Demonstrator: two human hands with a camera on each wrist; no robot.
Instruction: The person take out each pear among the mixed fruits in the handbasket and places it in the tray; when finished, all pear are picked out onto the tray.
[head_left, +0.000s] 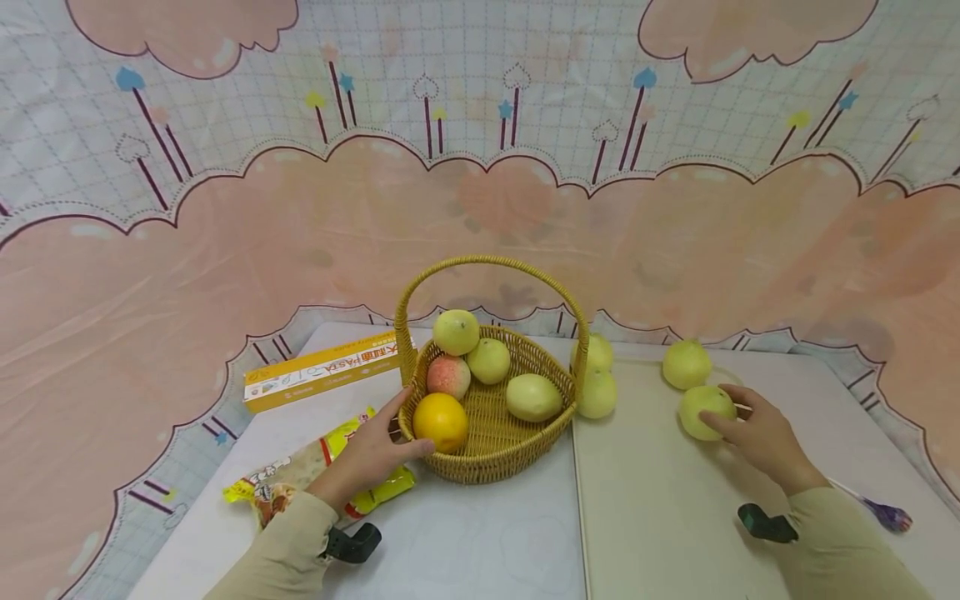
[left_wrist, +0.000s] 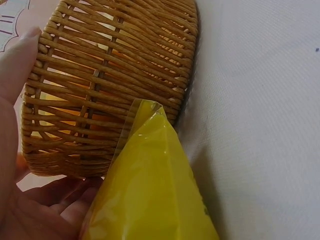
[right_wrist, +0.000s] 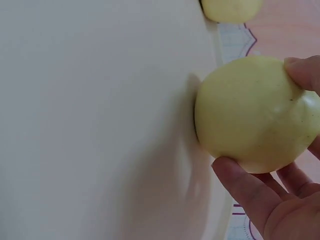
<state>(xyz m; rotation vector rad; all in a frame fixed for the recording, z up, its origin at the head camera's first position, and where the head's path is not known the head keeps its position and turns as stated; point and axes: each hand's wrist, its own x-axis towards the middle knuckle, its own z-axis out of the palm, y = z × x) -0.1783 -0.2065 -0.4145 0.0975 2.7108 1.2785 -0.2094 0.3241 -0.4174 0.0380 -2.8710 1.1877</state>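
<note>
My left hand (head_left: 375,446) grips the left side of a wicker basket (head_left: 491,471), thumb at the rim and fingers along the outer wall. Inside the basket are an orange (head_left: 441,422), a pink-red peach (head_left: 448,377) and several yellow-green fruits (head_left: 533,397). On the right, my right hand (head_left: 765,433) holds a round yellow-green fruit (right_wrist: 250,115) between thumb and fingers, low over the pale board (head_left: 645,500). Another such fruit (head_left: 687,364) sits just behind it. Beside the basket's right edge stand two more round fruits (head_left: 597,394).
A yellow pasta box (head_left: 322,371) lies at the back left. Partly under my left forearm is a yellow and clear food packet (head_left: 281,483), its end (left_wrist: 150,175) near the basket wall. A thin utensil with a purple end (head_left: 888,515) lies by my right wrist. Patterned cloth hangs behind.
</note>
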